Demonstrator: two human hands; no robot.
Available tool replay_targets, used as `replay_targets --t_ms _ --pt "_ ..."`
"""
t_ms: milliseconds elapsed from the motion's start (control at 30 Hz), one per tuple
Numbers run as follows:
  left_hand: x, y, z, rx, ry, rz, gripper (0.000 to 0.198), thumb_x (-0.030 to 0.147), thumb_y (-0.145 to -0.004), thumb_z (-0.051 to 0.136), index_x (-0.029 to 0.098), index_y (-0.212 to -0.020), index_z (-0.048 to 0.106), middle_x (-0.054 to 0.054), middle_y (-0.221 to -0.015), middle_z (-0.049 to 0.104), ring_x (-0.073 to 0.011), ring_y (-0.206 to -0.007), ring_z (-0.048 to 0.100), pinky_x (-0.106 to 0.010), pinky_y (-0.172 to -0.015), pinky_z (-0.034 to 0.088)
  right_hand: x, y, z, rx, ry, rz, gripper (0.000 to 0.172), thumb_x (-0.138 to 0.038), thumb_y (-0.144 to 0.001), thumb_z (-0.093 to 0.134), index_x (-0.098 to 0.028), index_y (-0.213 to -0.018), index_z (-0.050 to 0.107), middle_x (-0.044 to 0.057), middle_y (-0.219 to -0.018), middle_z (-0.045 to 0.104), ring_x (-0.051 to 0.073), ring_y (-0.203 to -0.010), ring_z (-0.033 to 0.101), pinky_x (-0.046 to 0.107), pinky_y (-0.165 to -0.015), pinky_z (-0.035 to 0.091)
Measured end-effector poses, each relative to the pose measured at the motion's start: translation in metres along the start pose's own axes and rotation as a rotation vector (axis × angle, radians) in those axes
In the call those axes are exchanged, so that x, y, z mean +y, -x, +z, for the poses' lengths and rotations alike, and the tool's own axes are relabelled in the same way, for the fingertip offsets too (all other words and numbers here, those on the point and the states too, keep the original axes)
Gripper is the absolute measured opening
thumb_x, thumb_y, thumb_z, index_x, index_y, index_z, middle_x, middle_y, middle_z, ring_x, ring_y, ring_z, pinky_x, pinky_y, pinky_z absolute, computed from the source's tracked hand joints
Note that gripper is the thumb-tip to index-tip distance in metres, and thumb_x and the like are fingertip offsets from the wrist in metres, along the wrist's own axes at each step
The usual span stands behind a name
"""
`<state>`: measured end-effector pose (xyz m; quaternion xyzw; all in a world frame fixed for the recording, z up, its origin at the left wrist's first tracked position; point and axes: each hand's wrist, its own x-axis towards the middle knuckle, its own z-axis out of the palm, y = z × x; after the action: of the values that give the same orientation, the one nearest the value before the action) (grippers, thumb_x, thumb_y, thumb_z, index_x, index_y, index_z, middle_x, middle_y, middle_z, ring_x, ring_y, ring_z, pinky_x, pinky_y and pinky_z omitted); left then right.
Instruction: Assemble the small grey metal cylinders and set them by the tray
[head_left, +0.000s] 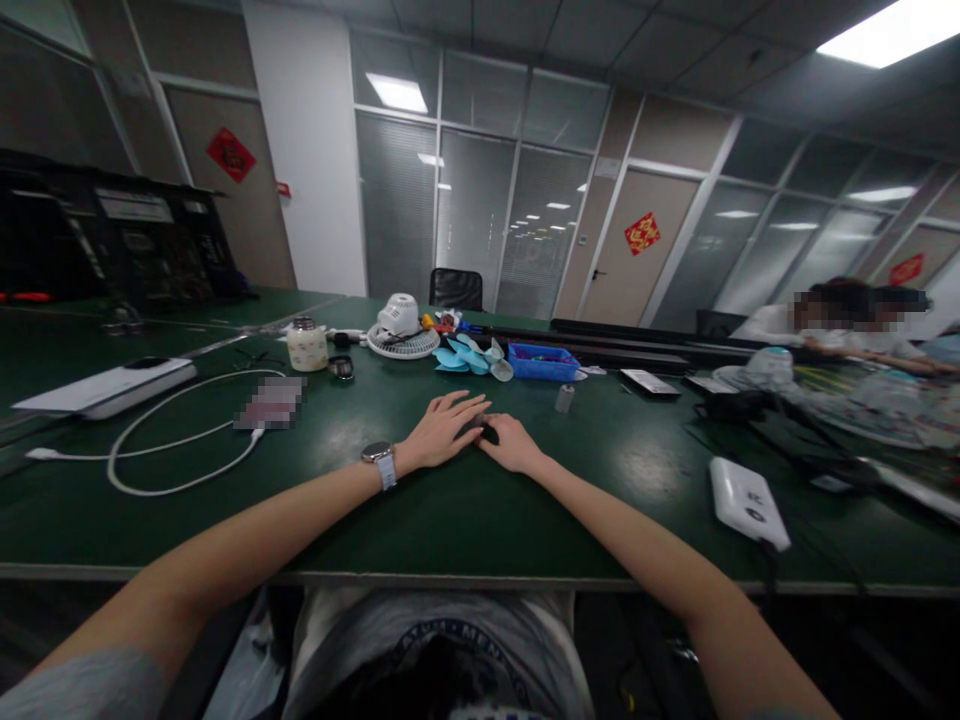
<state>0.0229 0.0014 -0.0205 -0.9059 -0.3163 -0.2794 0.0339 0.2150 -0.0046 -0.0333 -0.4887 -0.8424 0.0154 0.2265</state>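
Note:
Both my forearms reach out over the dark green table [465, 510]. My left hand [442, 430], with a silver watch on its wrist, lies flat with the fingers stretched out toward the right. My right hand [511, 442] is curled beside it, fingertips touching a small black object [488, 434] that sits between the two hands. What that object is I cannot make out. A small grey cylinder [564, 398] stands on the table just beyond my right hand.
A white fan grille and motor [403, 330], light blue fan blades [469, 357] and a blue tray [542, 361] lie further back. A white cable loop [172, 440] and a white box [105, 388] are at the left, a white adapter [746, 500] at the right. Other people sit far right.

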Motion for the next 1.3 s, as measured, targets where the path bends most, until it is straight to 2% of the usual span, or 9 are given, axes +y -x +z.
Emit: replay_targets --t_ms 300,467,600,767,967,1067,1300 --pt "-0.006 0.001 -0.005 0.046 -0.004 0.007 0.052 0.041 -0.094 0.038 0.027 -0.144 0.033 -0.004 -0.151 0.036 -0.0257 -0.134 0.031 -0.044 -0.106 0.028 0.0 0.001 -0.001 0.029 -0.001 -0.041 0.034 -0.04 -0.089 0.052 -0.016 -0.113 0.061 0.011 -0.117 0.063 0.024 -0.107 0.056 0.037 -0.093 0.042" --pt "-0.007 0.005 -0.01 -0.015 0.017 -0.011 0.049 0.047 -0.094 0.035 0.033 -0.141 0.038 -0.003 -0.152 0.033 -0.0274 -0.135 0.03 -0.048 -0.106 0.028 -0.001 0.001 -0.002 0.021 -0.008 -0.039 0.034 -0.039 -0.089 0.052 -0.017 -0.113 0.061 0.011 -0.119 0.062 0.024 -0.109 0.055 0.037 -0.094 0.041" --pt "-0.004 0.002 -0.005 -0.048 0.073 -0.017 0.049 0.047 -0.094 0.035 0.032 -0.14 0.04 -0.004 -0.15 0.038 -0.0274 -0.135 0.03 -0.049 -0.106 0.029 -0.001 0.0 -0.002 0.007 0.016 -0.014 0.035 -0.037 -0.088 0.053 -0.015 -0.114 0.06 0.013 -0.117 0.063 0.025 -0.109 0.055 0.039 -0.093 0.042" --pt "-0.005 -0.001 0.002 -0.013 0.135 -0.055 0.047 0.044 -0.095 0.035 0.03 -0.139 0.043 -0.003 -0.146 0.044 -0.0262 -0.133 0.032 -0.049 -0.105 0.031 -0.002 0.0 -0.001 0.014 0.005 -0.015 0.037 -0.04 -0.09 0.051 -0.015 -0.115 0.06 0.012 -0.117 0.063 0.024 -0.108 0.055 0.039 -0.094 0.041" --pt "-0.007 -0.003 0.007 0.033 0.208 -0.073 0.047 0.041 -0.096 0.035 0.027 -0.14 0.042 -0.003 -0.146 0.044 -0.0246 -0.133 0.032 -0.048 -0.108 0.03 -0.004 0.004 -0.002 0.044 -0.006 0.003 0.037 -0.039 -0.089 0.052 -0.016 -0.117 0.059 0.012 -0.117 0.063 0.025 -0.112 0.054 0.038 -0.095 0.04" --pt "-0.009 -0.002 0.003 0.052 0.247 -0.064 0.046 0.041 -0.095 0.037 0.027 -0.139 0.043 -0.003 -0.146 0.044 -0.0243 -0.133 0.032 -0.048 -0.109 0.029 -0.007 0.005 -0.005 0.04 -0.013 0.021 0.036 -0.042 -0.088 0.054 -0.017 -0.114 0.061 0.011 -0.118 0.063 0.025 -0.11 0.055 0.038 -0.094 0.041" --pt "-0.008 -0.002 -0.012 0.073 0.327 -0.129 0.044 0.04 -0.093 0.042 0.025 -0.134 0.05 -0.007 -0.137 0.053 -0.0234 -0.124 0.044 -0.045 -0.105 0.035 -0.007 0.006 -0.007 0.038 -0.027 0.029 0.032 -0.04 -0.087 0.054 -0.02 -0.111 0.062 0.01 -0.115 0.064 0.024 -0.108 0.055 0.037 -0.093 0.041"
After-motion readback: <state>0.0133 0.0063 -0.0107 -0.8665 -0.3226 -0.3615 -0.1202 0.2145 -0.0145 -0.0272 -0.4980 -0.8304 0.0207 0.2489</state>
